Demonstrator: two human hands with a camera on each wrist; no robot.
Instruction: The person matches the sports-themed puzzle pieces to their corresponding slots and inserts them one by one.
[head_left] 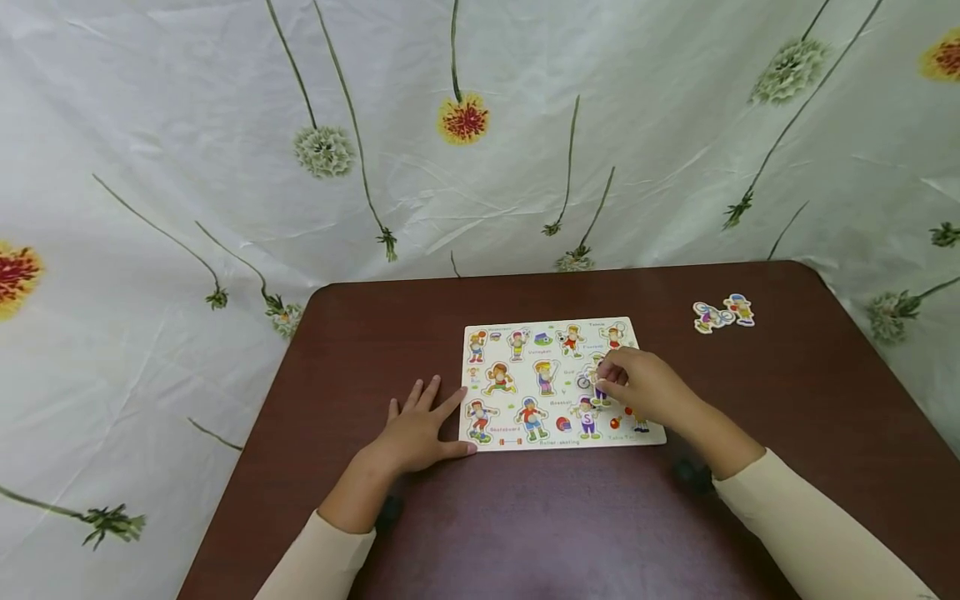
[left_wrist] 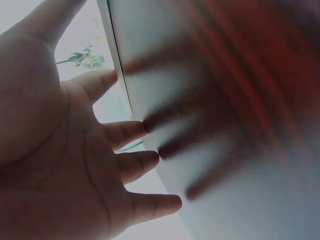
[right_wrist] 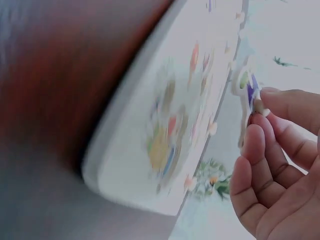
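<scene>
A pale wooden peg puzzle board (head_left: 528,333) printed with sports figures lies on the table. My right hand (head_left: 642,386) is over the board's right part and pinches a puzzle piece (head_left: 599,395) between thumb and fingers. In the right wrist view this flat piece (right_wrist: 252,91), with purple on it, is held by its small knob (right_wrist: 260,106), tilted up above the board. My left hand (head_left: 415,435) lies with fingers spread at the board's left edge, thumb and index fingertip right at it. Its open palm (left_wrist: 55,135) fills the left wrist view.
Two loose pieces, a cyclist piece (head_left: 712,317) and a figure in a blue cap (head_left: 739,309), lie at the back right of the dark brown table (head_left: 375,342). A white floral cloth (head_left: 510,192) hangs behind the table's far edge. Knobs (right_wrist: 212,128) stick up from the board.
</scene>
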